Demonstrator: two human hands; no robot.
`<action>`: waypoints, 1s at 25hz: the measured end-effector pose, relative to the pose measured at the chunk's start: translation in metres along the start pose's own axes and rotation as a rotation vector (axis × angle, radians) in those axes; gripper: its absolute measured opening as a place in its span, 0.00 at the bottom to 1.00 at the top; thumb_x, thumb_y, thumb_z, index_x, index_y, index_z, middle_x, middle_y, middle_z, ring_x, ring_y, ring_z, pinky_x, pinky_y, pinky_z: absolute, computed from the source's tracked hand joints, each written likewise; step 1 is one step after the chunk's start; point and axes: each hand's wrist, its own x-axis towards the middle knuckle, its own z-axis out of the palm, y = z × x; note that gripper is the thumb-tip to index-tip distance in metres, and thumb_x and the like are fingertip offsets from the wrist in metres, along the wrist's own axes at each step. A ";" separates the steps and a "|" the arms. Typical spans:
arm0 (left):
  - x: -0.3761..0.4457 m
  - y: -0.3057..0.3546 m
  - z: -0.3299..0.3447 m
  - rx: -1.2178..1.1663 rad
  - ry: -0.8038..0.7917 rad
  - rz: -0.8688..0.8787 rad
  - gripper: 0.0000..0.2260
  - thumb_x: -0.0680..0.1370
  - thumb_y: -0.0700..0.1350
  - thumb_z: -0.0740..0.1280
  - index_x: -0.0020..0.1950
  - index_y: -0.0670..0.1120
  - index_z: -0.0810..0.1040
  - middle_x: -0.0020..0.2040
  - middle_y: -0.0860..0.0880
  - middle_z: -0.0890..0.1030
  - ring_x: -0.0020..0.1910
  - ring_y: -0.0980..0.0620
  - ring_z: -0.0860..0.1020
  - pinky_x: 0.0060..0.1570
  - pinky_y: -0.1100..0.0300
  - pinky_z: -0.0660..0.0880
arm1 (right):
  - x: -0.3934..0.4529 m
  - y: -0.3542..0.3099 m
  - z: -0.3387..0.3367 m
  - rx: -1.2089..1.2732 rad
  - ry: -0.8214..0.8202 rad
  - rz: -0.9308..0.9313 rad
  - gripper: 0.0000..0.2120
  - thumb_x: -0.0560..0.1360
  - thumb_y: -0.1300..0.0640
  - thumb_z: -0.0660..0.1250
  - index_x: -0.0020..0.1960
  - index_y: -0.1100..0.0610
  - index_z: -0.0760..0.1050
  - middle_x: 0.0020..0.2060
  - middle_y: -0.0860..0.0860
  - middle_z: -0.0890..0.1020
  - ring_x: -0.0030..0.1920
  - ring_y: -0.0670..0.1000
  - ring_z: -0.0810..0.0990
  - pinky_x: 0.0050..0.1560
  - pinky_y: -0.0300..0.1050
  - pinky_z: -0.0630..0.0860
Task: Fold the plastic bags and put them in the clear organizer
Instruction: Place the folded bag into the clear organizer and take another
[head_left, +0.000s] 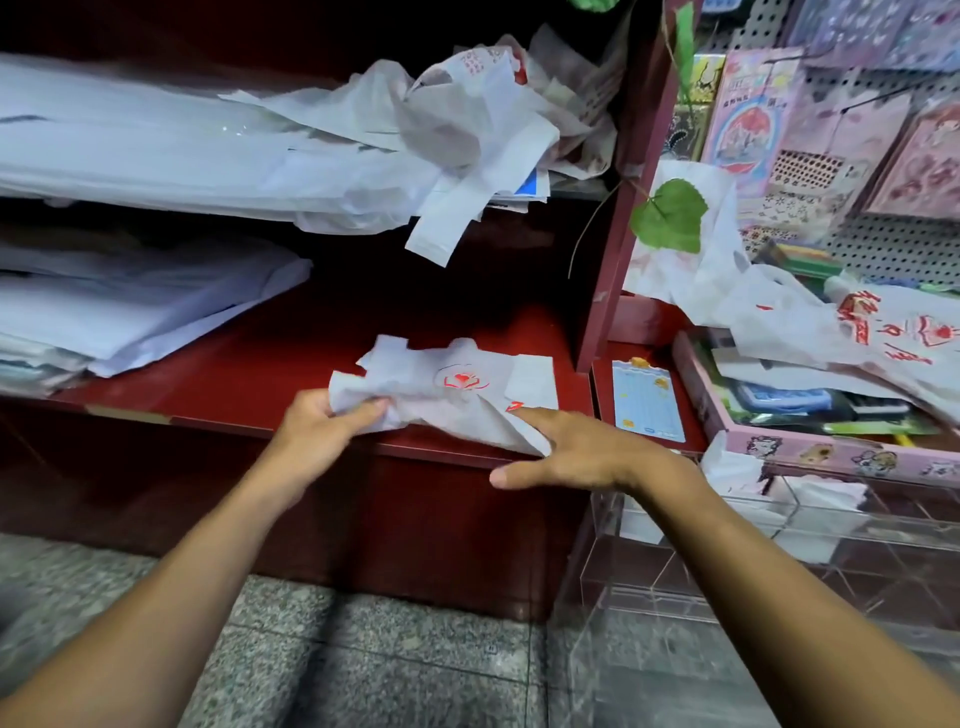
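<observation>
A white plastic bag (447, 387) lies partly folded at the near edge of a dark red shelf (234, 384), between the two hands. The left hand (324, 423) grips the bag's left end, fingers curled round a bunched corner with the thumb on top. The right hand (566, 452) is spread wide with straight fingers; its forefinger presses down on the bag's near right part, beside a small red mark, and the thumb juts out to the left below the shelf edge. The bag's near right corner hangs slightly over that edge under the fingers.

The bag is thin, crumpled and translucent white, with a red heart-like emblem printed near its middle and a flat, squared flap at its far right.

On the shelf above, a loose heap of similar white bags (441, 119) spills over the edge. Stacks of white sheets (135, 306) sit far left. To the right, below the shelf level, stands the clear organizer (779, 545), with some white folded material in a far compartment. Beyond it a pink box (810, 441) holds assorted items, with another red-printed bag (857, 332) draped over it. A green leaf (670, 215) hangs by the shelf's upright post.
</observation>
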 end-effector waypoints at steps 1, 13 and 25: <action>-0.002 0.004 -0.003 -0.130 0.008 -0.055 0.05 0.73 0.46 0.73 0.37 0.48 0.85 0.33 0.54 0.83 0.32 0.61 0.76 0.32 0.67 0.70 | 0.002 0.002 0.002 -0.114 0.037 0.024 0.36 0.70 0.39 0.73 0.74 0.42 0.64 0.72 0.44 0.69 0.70 0.50 0.69 0.69 0.49 0.67; 0.004 0.014 -0.005 -0.433 0.094 -0.363 0.12 0.77 0.42 0.71 0.58 0.39 0.80 0.50 0.41 0.85 0.47 0.45 0.84 0.45 0.54 0.82 | 0.020 -0.005 0.002 1.187 0.470 0.188 0.04 0.75 0.64 0.69 0.42 0.60 0.77 0.38 0.55 0.79 0.38 0.48 0.78 0.42 0.46 0.83; 0.016 0.011 0.009 -0.064 0.503 -0.476 0.28 0.63 0.33 0.77 0.61 0.45 0.76 0.61 0.45 0.78 0.54 0.46 0.79 0.54 0.56 0.76 | 0.020 -0.015 0.014 1.194 0.585 0.547 0.10 0.68 0.75 0.62 0.45 0.65 0.77 0.34 0.56 0.74 0.27 0.50 0.71 0.23 0.39 0.74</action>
